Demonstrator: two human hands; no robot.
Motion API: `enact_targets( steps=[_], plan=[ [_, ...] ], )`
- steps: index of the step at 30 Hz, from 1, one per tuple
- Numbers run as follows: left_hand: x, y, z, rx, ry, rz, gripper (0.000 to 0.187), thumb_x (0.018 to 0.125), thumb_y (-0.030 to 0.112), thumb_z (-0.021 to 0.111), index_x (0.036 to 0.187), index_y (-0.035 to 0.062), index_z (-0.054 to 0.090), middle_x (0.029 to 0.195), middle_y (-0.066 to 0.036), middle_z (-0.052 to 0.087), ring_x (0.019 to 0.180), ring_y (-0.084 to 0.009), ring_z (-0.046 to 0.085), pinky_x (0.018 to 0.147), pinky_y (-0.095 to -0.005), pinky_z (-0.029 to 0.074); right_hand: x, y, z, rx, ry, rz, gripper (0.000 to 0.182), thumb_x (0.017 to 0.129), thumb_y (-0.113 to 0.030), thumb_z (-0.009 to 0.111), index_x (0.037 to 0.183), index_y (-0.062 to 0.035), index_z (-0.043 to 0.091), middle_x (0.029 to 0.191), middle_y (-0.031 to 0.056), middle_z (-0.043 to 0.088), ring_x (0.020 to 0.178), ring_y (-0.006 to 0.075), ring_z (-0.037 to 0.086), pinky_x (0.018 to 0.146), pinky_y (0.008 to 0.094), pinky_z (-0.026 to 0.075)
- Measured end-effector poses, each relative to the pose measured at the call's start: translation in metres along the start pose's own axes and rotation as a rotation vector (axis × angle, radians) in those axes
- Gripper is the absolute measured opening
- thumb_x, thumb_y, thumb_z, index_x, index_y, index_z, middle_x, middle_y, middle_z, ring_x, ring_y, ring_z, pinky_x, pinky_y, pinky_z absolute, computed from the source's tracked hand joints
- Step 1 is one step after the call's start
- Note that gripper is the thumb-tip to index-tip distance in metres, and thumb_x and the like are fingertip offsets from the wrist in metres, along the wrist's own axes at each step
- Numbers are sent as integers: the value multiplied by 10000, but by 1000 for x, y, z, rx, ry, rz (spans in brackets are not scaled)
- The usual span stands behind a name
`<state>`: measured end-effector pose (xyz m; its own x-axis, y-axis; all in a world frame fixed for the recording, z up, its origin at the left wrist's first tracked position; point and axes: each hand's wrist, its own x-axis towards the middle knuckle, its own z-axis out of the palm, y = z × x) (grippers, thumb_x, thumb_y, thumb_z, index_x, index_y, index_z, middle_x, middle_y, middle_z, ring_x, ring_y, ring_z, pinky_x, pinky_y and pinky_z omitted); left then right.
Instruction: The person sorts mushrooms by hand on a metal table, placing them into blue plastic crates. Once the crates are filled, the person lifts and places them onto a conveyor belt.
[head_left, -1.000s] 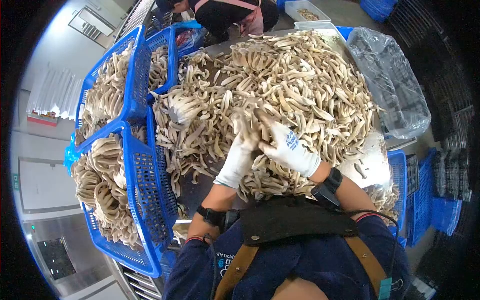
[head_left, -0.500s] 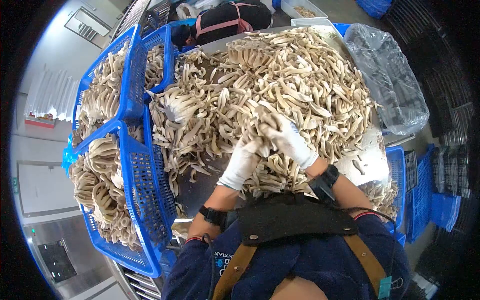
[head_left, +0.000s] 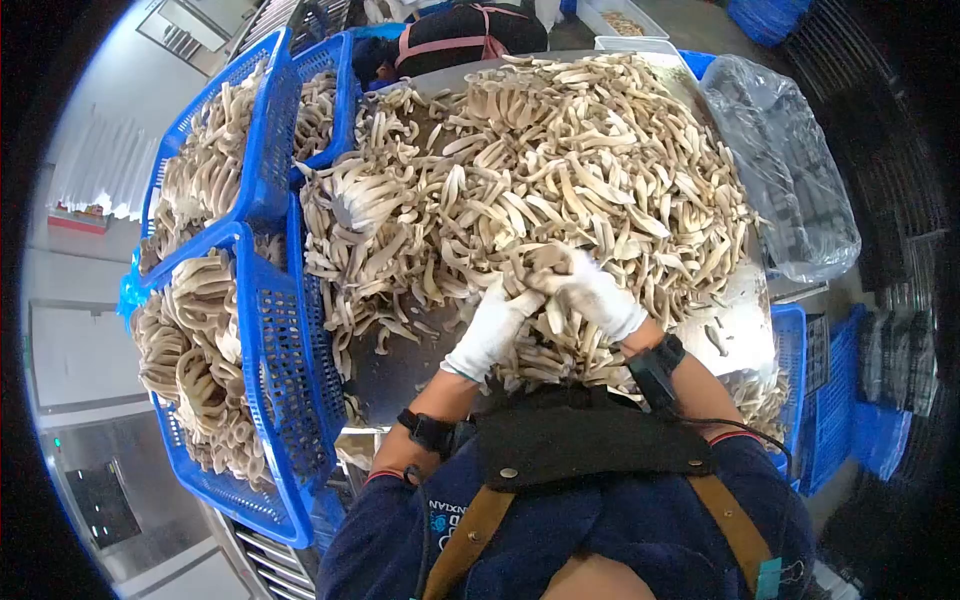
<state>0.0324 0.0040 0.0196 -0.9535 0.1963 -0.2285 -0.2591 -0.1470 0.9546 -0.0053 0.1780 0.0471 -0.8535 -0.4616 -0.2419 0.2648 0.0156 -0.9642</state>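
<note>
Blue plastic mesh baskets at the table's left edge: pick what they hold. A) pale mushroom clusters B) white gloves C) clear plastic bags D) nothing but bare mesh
A: the blue plastic mesh baskets are filled with pale mushroom clusters like those in the big heap on the metal table, where the white-gloved left hand and right hand grip a clump.

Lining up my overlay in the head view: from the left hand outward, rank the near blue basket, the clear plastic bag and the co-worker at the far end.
1. Near blue basket, just left of the left hand.
2. Clear plastic bag, far right, past the mushroom pile.
3. Co-worker, at the table's far end.
</note>
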Motion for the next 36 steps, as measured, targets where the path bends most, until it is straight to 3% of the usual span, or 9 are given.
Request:
enact_targets(
  steps=[7, 9, 16, 21, 23, 26, 29, 32, 36],
  plan=[
    [5, 22, -3, 74, -237, -75, 245, 880, 76, 574, 1117, 22, 604, 1098, -39, 625, 881, -146, 595, 766, -271, 473, 17, -15, -5, 111, -171, 72, 286, 855, -159, 667, 1072, 7, 585, 855, 37, 636, 568, 95, 587, 528, 208, 503],
    [0, 36, -2, -521, 4, -185, 337, 890, 150, 609, 1192, 8, 566, 1136, -44, 613, 922, -139, 587, 818, -279, 470, 21, -27, -9, 296, -104, 0, 186, 823, -112, 673, 953, -5, 594, 835, 16, 620, 740, 95, 586, 646, 242, 489],
    [26, 8, -29, -383, 217, 22, 377, 928, 220, 602, 1224, -4, 540, 1066, -49, 619, 942, -131, 580, 869, -278, 465, 59, -24, 0, 147, 27, -169, 184, 862, -126, 656, 986, -9, 587, 797, 61, 628, 544, 153, 617, 462, 241, 499],
    [32, 24, -57, 171, -107, 105, 544, 890, 323, 655, 1246, -61, 507, 1113, -142, 624, 979, -195, 591, 870, -324, 480, 89, -33, -23, 26, -80, 38, 635, 836, -66, 685, 1373, 33, 361, 1031, 114, 604, 816, 148, 598, 687, 259, 507],
    [24, 37, -89, 248, 242, -16, 604, 885, 373, 648, 1291, -42, 480, 1108, -178, 627, 944, -212, 614, 806, -324, 507, 103, -50, -34, -418, -181, -28, 701, 807, -121, 732, 1384, 47, 370, 1217, 148, 544, 1014, 149, 545, 864, 285, 474],
    [30, 63, -159, 539, 871, 196, 677, 911, 412, 602, 1365, -44, 394, 1161, -239, 603, 1015, -230, 636, 831, -346, 530, 136, -74, -23, -713, -184, -86, 659, 861, -275, 678, 1356, 64, 404, 1294, 183, 532, 1182, 221, 516, 991, 305, 418],
    [86, 72, -246, 582, 929, 120, 774, 887, 416, 634, 1413, -57, 321, 1437, -239, 398, 1326, -353, 391, 1119, -391, 272, 175, -66, 40, -232, -230, -32, 604, 885, -277, 538, 1369, 53, 392, 1331, 221, 499, 1266, 294, 460, 1074, 353, 354],
    [115, 71, -247, 446, 848, 66, 824, 854, 443, 650, 1409, -75, 329, 1409, -261, 421, 1308, -321, 421, 1075, -364, 333, 228, 10, 87, -820, -224, -510, 628, 787, 79, 374, 1413, 48, 347, 1356, 267, 464, 1336, 347, 383, 1154, 383, 258],
    [98, 51, -218, 606, 688, 141, 724, 840, 305, 683, 1404, -10, 355, 1360, -208, 486, 1226, -313, 497, 1031, -378, 381, 250, 51, 109, -295, -160, -462, 499, 1019, -268, 273, 1373, 56, 410, 1310, 246, 528, 1299, 298, 438, 1093, 334, 318]
  ],
)
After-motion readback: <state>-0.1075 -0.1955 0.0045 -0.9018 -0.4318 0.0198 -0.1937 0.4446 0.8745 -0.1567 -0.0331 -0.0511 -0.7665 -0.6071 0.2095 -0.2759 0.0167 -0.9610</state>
